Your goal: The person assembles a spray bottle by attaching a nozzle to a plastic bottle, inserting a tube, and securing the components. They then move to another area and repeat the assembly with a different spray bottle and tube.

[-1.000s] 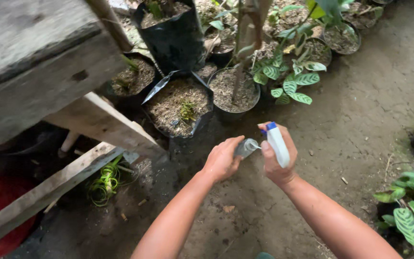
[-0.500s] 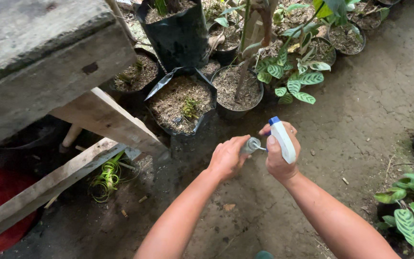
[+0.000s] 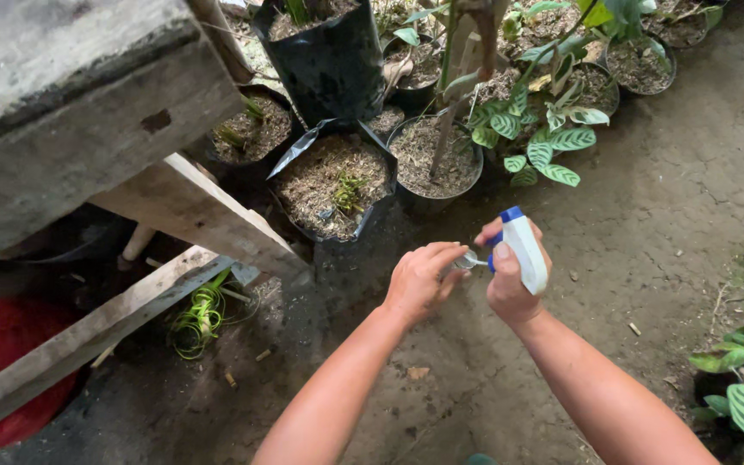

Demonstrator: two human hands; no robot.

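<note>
- A white spray head with a blue tip (image 3: 523,250) is held in the right hand (image 3: 510,288), fingers wrapped closed around its body; the nozzle end stands up and away from the wrist.
- A small clear part (image 3: 467,259), apparently the neck or tube fitting below the spray head, is pinched by the fingers of the left hand (image 3: 419,280); its exact form cannot be told, being mostly hidden.
- The two hands are touching or nearly so, above bare dirt ground (image 3: 647,224), just beside a black grow bag of soil (image 3: 333,181).
- Risk is judged: the small part may slip from the pinch and be lost or soiled on the dirt.
- Risk is judged: an accidental trigger squeeze may release liquid over the hands.
</note>
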